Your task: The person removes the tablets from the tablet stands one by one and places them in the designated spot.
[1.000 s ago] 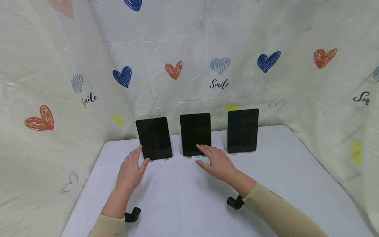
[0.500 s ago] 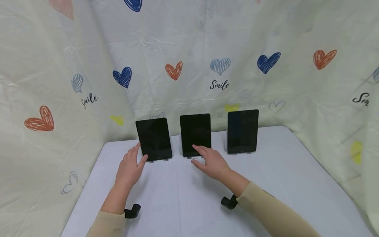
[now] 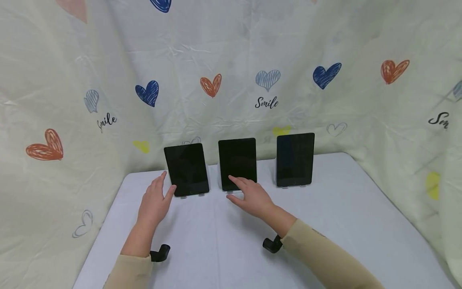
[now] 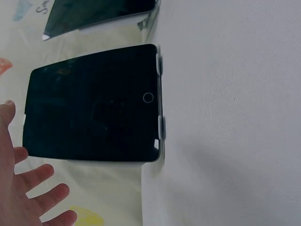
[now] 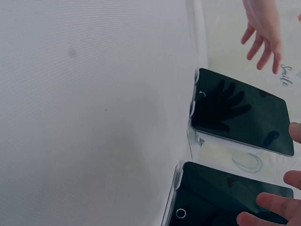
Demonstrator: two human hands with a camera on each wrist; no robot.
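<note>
Three black tablets stand in a row on clear stands at the back: the left tablet [image 3: 187, 170], the middle tablet [image 3: 237, 158] and the right tablet [image 3: 295, 159]. Their screens are dark. My left hand [image 3: 153, 204], fingers spread, is beside the left tablet's lower left edge and holds nothing. In the left wrist view its fingers [image 4: 49, 197] show past the corner of that tablet [image 4: 94, 103]. My right hand [image 3: 254, 198] is in front of the middle tablet's lower part, fingers extended leftward and holding nothing. The right wrist view shows its fingers [image 5: 277, 205] overlapping that tablet.
The tablets stand near the far edge of a table with a white cloth [image 3: 238, 249]. Close behind hangs a pale curtain [image 3: 231, 48] printed with hearts and "Smile". A black wrist device [image 3: 160, 253] sticks out below each hand's sleeve.
Both hands have drifted to the left. My right hand has shifted further across the front of the middle tablet, and my left hand has edged away from the left tablet. The tablets stay put.
</note>
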